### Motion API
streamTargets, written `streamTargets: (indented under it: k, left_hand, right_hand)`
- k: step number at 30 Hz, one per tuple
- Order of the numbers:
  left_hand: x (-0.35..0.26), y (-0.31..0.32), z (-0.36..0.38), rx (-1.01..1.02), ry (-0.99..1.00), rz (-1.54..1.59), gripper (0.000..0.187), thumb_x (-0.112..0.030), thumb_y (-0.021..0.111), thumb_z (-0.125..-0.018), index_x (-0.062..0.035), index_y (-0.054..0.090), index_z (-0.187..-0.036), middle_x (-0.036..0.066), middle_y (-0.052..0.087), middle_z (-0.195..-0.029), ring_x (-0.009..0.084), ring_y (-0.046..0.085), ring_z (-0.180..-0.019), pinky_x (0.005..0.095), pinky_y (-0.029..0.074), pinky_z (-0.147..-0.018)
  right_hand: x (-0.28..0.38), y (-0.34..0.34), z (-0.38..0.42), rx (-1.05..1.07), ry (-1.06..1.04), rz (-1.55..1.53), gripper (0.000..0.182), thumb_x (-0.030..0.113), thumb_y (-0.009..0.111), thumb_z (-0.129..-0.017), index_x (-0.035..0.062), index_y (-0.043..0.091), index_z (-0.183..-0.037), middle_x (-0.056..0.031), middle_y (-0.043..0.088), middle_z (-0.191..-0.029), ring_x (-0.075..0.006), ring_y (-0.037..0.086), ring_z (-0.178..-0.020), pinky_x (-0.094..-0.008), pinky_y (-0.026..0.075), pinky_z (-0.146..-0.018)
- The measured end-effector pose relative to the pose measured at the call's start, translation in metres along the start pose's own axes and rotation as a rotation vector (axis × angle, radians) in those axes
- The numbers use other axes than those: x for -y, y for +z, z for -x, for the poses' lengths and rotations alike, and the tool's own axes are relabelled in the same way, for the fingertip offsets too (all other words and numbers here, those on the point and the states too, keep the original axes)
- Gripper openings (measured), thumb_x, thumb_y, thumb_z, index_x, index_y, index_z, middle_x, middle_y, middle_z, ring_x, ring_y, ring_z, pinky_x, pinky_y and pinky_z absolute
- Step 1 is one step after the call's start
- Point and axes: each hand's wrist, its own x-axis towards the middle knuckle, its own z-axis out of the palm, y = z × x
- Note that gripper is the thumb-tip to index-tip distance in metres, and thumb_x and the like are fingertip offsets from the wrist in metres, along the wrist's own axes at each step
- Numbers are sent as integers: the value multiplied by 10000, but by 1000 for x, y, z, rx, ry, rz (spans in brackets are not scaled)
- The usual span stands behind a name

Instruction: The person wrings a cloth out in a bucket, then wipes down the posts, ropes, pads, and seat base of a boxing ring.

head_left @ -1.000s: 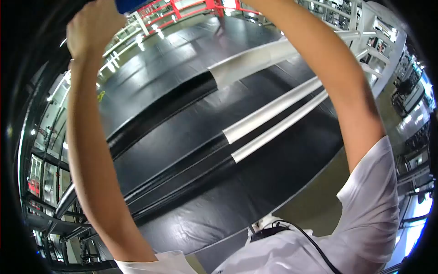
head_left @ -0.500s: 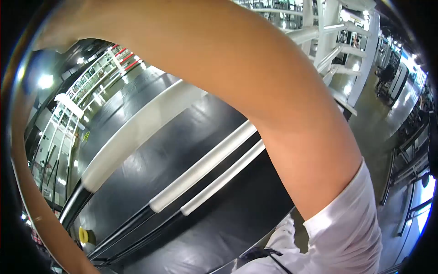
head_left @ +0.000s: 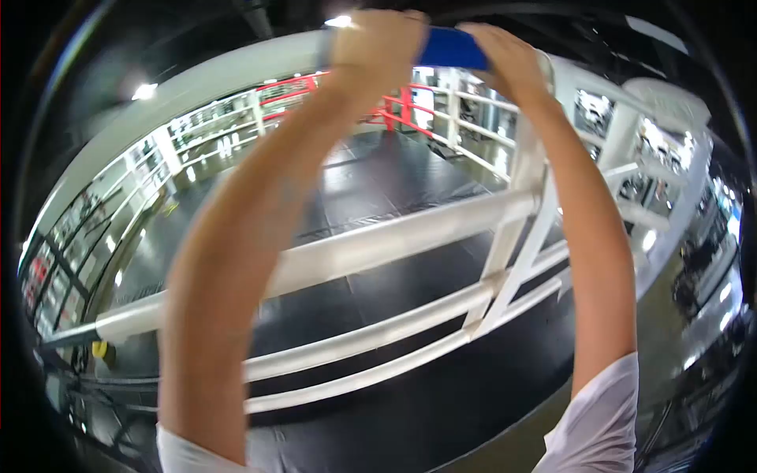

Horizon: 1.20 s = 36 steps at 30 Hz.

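Observation:
Both my arms reach up and forward to the thick white top rope (head_left: pixel 260 69) of a boxing ring. My left hand (head_left: pixel 380 46), blurred by motion, is closed over a blue cloth (head_left: pixel 453 49) lying against this rope. Some blue also shows at the left hand's outer side. A short way to the right, my right hand (head_left: pixel 509 59) has its fingers curled over the cloth's other end. The cloth's smooth face shows between the hands; its exact shape is hidden. Below my hands run several lower white padded ropes (head_left: pixel 402 243).
White upright straps and a padded corner (head_left: pixel 527 158) stand on the right. The black ring floor (head_left: pixel 371 169) stretches beyond the ropes to a red corner (head_left: pixel 386 110). A small yellow object (head_left: pixel 99 348) is at the lower left. Gym equipment (head_left: pixel 694 268) lines the far right.
The view has swung up and towards the ring. My right arm, stretched across the picture to the left before, is now raised on the right, and both hands are close together on the top rope.

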Motion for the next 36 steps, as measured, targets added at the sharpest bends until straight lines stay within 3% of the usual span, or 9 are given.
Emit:
streamTargets:
  k: [3,9,12,14,15,17,20,30,36]
  left_hand:
    - [-44,7,-11,-93,-77,29,285,-184,777,-785,-139,708,-1057,72,783,-986,249,759,-980,418,560,-848]
    - [-25,-43,39,-493,406,-140,143,-219,638,-916,-172,690,-1040,82,739,-990,268,741,-947,422,563,-774]
    - [15,-93,111,-1,541,129,155,-232,617,-934,-157,696,-1045,64,728,-904,258,746,-887,417,576,-732]
    - [53,-82,175,104,511,183,141,-238,622,-937,-149,690,-1023,68,710,-822,263,748,-831,419,587,-705]
    - [69,-100,204,413,410,269,172,-263,611,-964,-160,698,-1071,78,708,-806,288,745,-812,436,590,-710]
    - [102,-117,258,723,216,419,255,-333,573,-1020,-190,700,-1188,98,707,-793,338,737,-796,456,593,-724]
    - [139,-114,357,855,-106,576,344,-428,541,-1043,-207,662,-1277,122,734,-1067,342,736,-911,500,585,-798]
    - [257,-219,527,555,-75,-21,452,-270,731,-851,-51,654,-1240,98,665,-1107,265,654,-1091,404,490,-995]
    - [315,-230,586,599,-313,346,609,-327,765,-794,-1,595,-1279,186,637,-1170,388,592,-1166,461,434,-1072]
  right_hand:
    - [-25,-13,44,142,207,97,840,116,888,-670,156,517,-1424,-87,631,-1383,-312,583,-1298,-433,502,-1059]
    - [20,-73,50,-112,176,-79,686,-71,674,-775,39,554,-1441,-174,587,-1461,-352,541,-1359,-453,366,-1188]
    - [52,-67,89,239,234,-162,680,-117,605,-781,22,549,-1445,-176,544,-1517,-348,517,-1397,-433,350,-1209]
    - [179,-78,47,383,178,-450,663,-138,584,-813,2,529,-1458,-198,505,-1546,-362,514,-1406,-419,371,-1205]
    - [233,-73,48,585,539,-811,651,-84,629,-845,-5,498,-1478,-206,515,-1531,-364,475,-1433,-426,324,-1231]
    - [286,-64,26,732,136,-587,701,309,746,-893,4,500,-1474,-224,532,-1496,-394,525,-1359,-456,391,-1163]
    - [347,-37,-7,697,103,-866,561,441,703,-910,53,642,-1311,-238,694,-1217,-387,670,-1123,-482,501,-984]
    - [614,3,-152,470,-85,-774,566,430,794,-848,39,550,-1176,-192,719,-1001,-390,733,-863,-476,583,-754]
    - [725,36,-206,478,-135,-753,485,280,813,-811,21,555,-1129,-171,721,-948,-335,753,-871,-444,613,-727]
